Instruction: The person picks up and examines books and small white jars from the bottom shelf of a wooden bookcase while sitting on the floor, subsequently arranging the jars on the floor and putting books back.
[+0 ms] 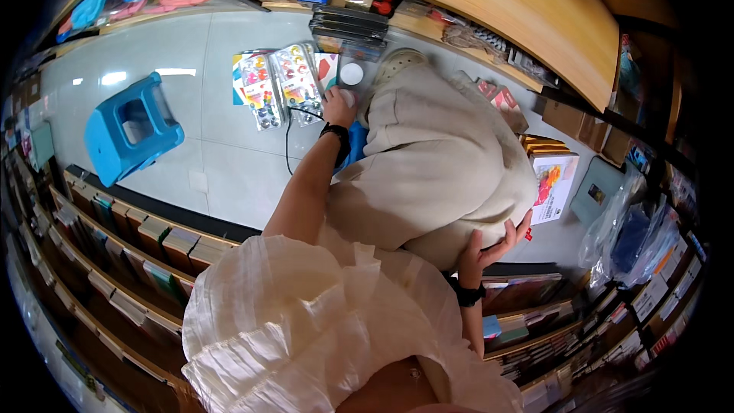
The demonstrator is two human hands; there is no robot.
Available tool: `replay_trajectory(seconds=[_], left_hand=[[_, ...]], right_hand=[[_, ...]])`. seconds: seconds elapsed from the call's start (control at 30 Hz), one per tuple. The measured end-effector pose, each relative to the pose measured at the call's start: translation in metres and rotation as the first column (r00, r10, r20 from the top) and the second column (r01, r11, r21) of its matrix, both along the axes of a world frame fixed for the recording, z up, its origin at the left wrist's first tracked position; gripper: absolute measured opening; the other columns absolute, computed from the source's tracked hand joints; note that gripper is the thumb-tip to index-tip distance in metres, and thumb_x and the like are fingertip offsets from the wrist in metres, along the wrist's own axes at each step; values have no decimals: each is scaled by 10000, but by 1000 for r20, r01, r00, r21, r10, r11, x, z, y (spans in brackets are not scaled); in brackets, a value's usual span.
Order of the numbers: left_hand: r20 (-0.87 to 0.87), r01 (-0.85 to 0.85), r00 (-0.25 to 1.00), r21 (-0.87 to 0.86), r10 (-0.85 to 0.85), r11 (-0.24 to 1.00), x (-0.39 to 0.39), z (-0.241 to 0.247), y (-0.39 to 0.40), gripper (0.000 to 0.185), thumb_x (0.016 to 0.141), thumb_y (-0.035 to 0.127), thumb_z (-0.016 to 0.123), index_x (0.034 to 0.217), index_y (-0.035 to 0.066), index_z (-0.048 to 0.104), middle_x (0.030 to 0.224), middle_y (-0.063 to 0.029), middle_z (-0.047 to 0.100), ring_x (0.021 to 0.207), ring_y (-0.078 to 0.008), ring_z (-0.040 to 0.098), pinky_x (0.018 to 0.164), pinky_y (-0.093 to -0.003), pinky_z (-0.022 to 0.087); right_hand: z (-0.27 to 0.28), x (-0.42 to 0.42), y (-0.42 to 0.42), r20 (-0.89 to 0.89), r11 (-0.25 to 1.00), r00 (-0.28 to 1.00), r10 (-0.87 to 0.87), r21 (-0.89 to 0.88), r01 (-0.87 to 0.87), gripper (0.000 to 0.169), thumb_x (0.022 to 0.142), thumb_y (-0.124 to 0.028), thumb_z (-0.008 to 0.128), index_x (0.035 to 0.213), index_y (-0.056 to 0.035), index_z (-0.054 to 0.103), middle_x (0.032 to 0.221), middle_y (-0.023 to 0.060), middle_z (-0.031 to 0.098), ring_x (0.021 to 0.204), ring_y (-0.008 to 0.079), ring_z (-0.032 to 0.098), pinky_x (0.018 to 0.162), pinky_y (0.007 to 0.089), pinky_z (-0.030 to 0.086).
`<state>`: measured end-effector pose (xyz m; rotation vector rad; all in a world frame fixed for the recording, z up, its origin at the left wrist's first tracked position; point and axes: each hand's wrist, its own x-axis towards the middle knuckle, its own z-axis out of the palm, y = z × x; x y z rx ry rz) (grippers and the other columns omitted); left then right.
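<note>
My left hand [339, 106] reaches down to the floor, its fingers over a small round whitish item [347, 97] that they partly hide; whether they grip it I cannot tell. Just beyond it is a white round lid or disc [351, 74]. To the left lie blister packs of round coloured pieces [297, 77], and another such pack [261, 92], on colourful printed sheets [237, 80]. A thin black cable [288, 143] curves beside my left wrist. My right hand [499, 244] rests with spread fingers against my beige trousers, near a stack of printed white-covered packs [553, 186], and holds nothing visible.
A blue plastic stool [114, 132] lies tipped on the tiled floor at left. Black trays [348, 26] are stacked under the wooden counter [487, 0]. Bookshelves [143, 241] run behind me. Plastic-wrapped goods [636, 241] and cardboard boxes [573, 123] stand at right.
</note>
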<state>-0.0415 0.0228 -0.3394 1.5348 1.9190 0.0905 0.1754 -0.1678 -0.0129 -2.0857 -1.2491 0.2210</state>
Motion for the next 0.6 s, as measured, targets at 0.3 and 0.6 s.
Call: replay_trajectory(seconds=[0.3, 0.6], left_hand=[[-45, 25, 999, -43, -27, 999, 18, -31, 14, 581, 708, 225, 722, 1130, 11, 383, 1140, -205, 436, 1036, -437, 470, 902, -477, 400], [99, -67, 993, 86, 59, 994, 16, -35, 4, 504, 710, 25, 556, 1177, -25, 375, 1124, -267, 423, 1028, -465, 459, 910, -496, 380]], right_hand=[[-6, 11, -1, 56, 999, 998, -6, -46, 9, 467, 829, -238, 598, 1215, -113, 366, 1428, 294, 185, 1326, 466, 194, 1047, 596, 174], [-5, 13, 4, 4, 999, 999, 40, 21, -40, 467, 811, -208, 612, 1202, -96, 382, 1425, 294, 177, 1325, 450, 202, 1052, 580, 171]])
